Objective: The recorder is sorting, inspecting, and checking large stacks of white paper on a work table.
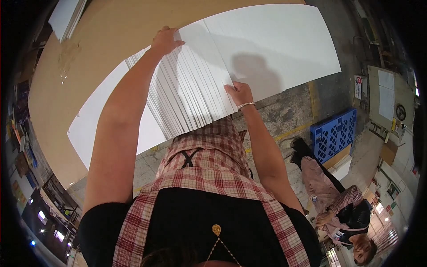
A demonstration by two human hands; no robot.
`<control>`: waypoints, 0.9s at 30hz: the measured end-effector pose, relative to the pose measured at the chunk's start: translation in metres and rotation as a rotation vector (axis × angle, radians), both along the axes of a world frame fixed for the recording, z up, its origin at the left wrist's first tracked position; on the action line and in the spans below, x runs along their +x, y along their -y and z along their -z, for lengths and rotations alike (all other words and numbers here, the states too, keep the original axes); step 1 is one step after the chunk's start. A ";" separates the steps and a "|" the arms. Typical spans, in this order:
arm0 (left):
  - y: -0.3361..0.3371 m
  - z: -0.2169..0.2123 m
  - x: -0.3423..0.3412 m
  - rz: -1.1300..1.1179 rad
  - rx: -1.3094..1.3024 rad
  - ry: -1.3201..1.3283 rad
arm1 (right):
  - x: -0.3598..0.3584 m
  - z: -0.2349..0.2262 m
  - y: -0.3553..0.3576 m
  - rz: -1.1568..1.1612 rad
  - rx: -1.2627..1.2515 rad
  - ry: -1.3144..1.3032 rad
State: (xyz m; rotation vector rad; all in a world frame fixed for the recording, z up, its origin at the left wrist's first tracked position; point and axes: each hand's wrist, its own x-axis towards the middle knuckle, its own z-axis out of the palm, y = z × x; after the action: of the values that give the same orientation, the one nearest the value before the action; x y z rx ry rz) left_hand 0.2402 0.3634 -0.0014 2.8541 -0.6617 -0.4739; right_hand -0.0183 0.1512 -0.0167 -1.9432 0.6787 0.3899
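Observation:
A fanned stack of large white paper or card sheets (189, 84) lies in front of me, its many edges overlapping like steps. My left hand (165, 42) is at the far edge of the fan, thumb on top and fingers closed at the rim. Near the close edge, my right hand (241, 94) grips the border of an upper sheet, thumb on its face. A wide white sheet (284, 42) spreads to the right under my shadow. Another white part (106, 109) extends to the left beneath my left forearm.
The brown board-topped table (58, 107) carries the sheets, and more white sheets (66, 18) sit at its far left. A blue plastic pallet (333, 135) stands on edge at right. Near it another person (342, 209) sits or leans. Concrete floor (284, 113) shows below the table edge.

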 end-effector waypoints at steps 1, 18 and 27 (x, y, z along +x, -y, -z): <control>-0.003 0.001 -0.001 -0.006 0.013 0.033 | 0.001 -0.001 -0.001 0.000 0.002 0.003; -0.018 0.005 0.038 0.141 -0.111 -0.130 | -0.046 -0.021 -0.034 0.315 -0.349 0.347; 0.059 0.003 -0.001 0.071 0.070 0.080 | -0.026 0.002 -0.059 1.535 0.977 0.187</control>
State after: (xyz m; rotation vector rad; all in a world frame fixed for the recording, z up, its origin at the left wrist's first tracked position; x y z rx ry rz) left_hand 0.2390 0.3044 -0.0042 2.9368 -0.7774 -0.4021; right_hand -0.0439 0.2100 -0.0186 -0.2275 1.2917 -0.3905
